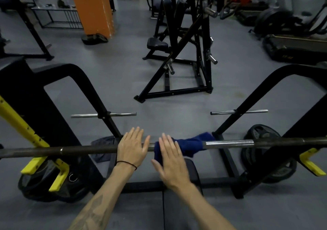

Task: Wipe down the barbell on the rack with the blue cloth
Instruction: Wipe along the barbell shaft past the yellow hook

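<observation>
A long dark barbell lies across the black and yellow rack, spanning the view from left to right. A blue cloth is draped over the bar just right of its middle. My left hand lies flat over the bar with straight, spread fingers, just left of the cloth. My right hand is also flat with straight fingers, its fingertips over the cloth's left end. Whether either hand touches the bar is not clear. Neither hand is curled around anything.
A black bench pad sits below the bar under my arms. Weight plates lean by both rack feet, and a dark rag lies on the grey floor. A black plate-loaded machine stands ahead, an orange pillar at the back left.
</observation>
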Demonstrator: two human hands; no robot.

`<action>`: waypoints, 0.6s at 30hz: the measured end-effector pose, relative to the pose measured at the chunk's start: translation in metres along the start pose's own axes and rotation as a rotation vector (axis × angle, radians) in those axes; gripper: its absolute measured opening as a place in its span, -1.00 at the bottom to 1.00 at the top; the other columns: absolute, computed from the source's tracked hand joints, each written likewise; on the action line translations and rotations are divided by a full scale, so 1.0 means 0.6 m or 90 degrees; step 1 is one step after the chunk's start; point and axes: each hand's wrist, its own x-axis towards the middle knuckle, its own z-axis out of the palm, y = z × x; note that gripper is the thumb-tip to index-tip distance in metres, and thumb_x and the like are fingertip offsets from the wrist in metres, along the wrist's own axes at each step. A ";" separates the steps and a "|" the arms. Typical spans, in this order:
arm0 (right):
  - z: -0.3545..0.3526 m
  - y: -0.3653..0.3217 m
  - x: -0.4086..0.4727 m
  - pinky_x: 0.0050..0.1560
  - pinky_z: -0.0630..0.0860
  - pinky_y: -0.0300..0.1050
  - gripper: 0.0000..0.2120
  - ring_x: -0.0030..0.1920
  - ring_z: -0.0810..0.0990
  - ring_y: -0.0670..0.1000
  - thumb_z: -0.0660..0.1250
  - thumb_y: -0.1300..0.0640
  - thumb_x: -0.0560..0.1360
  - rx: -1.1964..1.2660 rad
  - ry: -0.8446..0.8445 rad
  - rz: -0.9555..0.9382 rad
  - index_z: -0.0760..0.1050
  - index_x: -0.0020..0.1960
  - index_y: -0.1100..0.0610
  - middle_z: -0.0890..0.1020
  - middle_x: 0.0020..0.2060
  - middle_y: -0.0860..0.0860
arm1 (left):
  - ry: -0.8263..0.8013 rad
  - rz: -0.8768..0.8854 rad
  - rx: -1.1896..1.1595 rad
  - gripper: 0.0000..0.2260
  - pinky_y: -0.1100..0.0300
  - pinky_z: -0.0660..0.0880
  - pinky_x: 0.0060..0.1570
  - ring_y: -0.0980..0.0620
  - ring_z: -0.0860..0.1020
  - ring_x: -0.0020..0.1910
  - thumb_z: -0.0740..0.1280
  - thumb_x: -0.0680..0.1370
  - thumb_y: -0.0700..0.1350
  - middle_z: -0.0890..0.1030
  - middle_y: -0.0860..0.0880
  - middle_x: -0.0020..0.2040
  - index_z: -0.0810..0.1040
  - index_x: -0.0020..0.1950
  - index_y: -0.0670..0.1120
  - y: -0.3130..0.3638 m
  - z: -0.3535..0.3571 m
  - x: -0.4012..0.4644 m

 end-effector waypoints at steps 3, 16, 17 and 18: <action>-0.035 0.122 -0.022 0.51 0.23 0.18 -0.39 0.62 0.10 0.04 0.16 -0.09 0.67 -0.053 0.053 -0.041 0.18 0.62 0.18 0.14 0.63 0.05 | 0.010 -0.005 -0.002 -0.43 -0.07 0.41 0.38 -0.14 0.53 0.36 0.03 0.64 0.18 0.60 -0.16 0.34 0.61 0.32 -0.18 0.003 -0.003 0.006; -0.021 0.071 -0.048 0.56 0.12 0.25 -0.41 0.63 0.07 0.09 0.07 -0.07 0.70 0.052 0.161 0.228 0.17 0.61 0.24 0.15 0.63 0.11 | -0.001 0.002 -0.009 -0.40 -0.09 0.25 0.49 -0.18 0.37 0.50 -0.03 0.66 0.17 0.44 -0.19 0.48 0.47 0.47 -0.19 0.009 -0.006 -0.003; -0.011 0.032 -0.033 0.58 0.05 0.25 -0.38 0.64 0.02 0.10 0.04 -0.12 0.70 0.100 0.178 0.289 0.13 0.62 0.25 0.11 0.64 0.12 | 0.003 0.005 -0.009 -0.40 -0.09 0.25 0.49 -0.18 0.37 0.50 -0.03 0.66 0.17 0.44 -0.19 0.49 0.46 0.47 -0.19 0.011 -0.006 -0.003; -0.005 -0.009 -0.014 0.61 -0.04 0.22 -0.34 0.65 -0.03 0.11 0.01 -0.17 0.70 0.143 0.154 0.293 0.08 0.63 0.24 0.06 0.65 0.12 | 0.004 0.009 -0.012 -0.41 -0.09 0.26 0.49 -0.17 0.37 0.50 -0.02 0.66 0.17 0.44 -0.19 0.48 0.47 0.47 -0.19 0.013 -0.005 -0.005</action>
